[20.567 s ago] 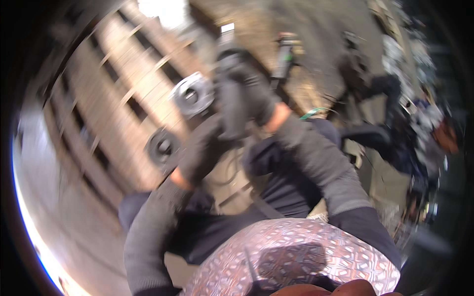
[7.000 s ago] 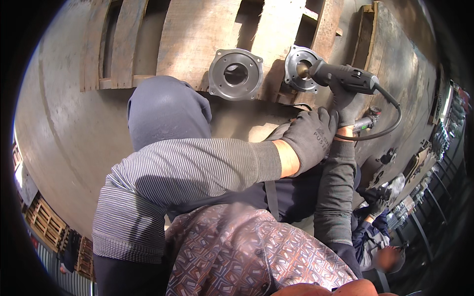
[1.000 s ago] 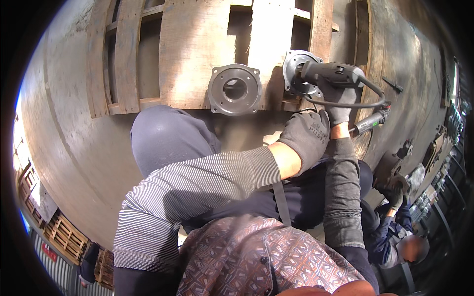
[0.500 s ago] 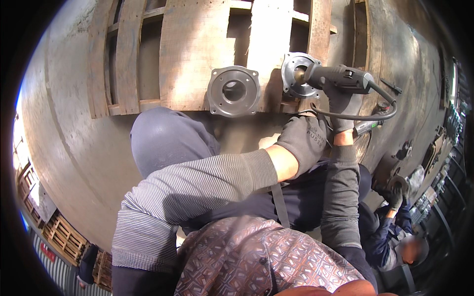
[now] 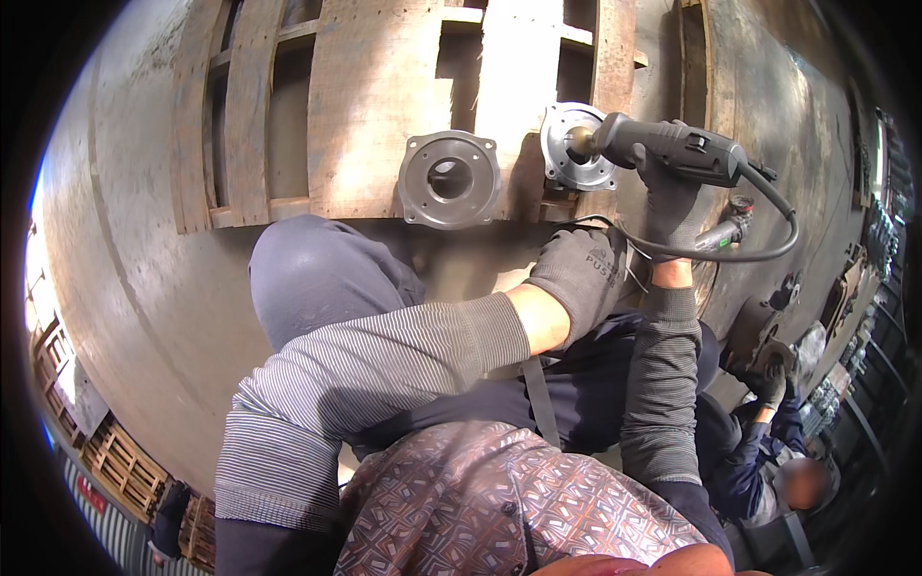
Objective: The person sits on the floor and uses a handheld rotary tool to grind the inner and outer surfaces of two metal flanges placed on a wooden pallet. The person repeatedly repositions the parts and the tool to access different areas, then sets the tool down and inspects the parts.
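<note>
In my right hand (image 5: 667, 200), gloved in grey, is a dark die grinder (image 5: 677, 149) with a cord at its back. My fingers wrap round its body. Its round brass-coloured tip (image 5: 580, 141) sits at the central opening of a silver metal flange (image 5: 573, 171) with bolt ears, on the pallet's near edge. My left hand (image 5: 581, 274), also gloved, is lower and nearer to me, beside the looping cord. Its fingers are curled over, and what they hold is hidden. A second, darker flange (image 5: 449, 206) lies flat to the left, touched by neither hand.
A wooden pallet (image 5: 370, 106) with gaps between its slats stretches ahead. Another power tool (image 5: 727, 230) lies right of my right wrist. The cord (image 5: 740, 257) loops there. At the lower right a co-worker (image 5: 768, 461) handles a round part.
The grinder and my right hand have shifted slightly to the right, and the cord loop has swung out with them. The tip stays at the flange opening.
</note>
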{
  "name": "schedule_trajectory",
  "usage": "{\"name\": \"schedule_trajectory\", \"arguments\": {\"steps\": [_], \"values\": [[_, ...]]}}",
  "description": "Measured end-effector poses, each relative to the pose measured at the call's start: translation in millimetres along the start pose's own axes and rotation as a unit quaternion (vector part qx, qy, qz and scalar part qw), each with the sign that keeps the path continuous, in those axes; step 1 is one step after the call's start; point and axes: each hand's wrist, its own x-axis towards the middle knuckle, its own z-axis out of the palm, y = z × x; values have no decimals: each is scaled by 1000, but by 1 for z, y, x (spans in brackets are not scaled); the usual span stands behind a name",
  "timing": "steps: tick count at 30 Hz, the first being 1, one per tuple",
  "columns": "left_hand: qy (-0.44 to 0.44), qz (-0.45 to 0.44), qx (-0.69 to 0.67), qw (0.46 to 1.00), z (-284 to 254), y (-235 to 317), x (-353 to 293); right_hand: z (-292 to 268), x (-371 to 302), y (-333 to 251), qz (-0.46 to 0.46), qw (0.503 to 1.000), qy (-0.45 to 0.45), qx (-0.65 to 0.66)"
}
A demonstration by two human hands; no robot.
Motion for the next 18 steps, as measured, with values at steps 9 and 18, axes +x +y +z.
{"name": "schedule_trajectory", "arguments": {"steps": [9,18], "values": [[-21,-10,11,1000,3,2,0,-7,4,-15,10,1000,24,-18],[-73,-17,-22,997,-2,0,1,3,8,-12,33,997,-9,-73]]}}
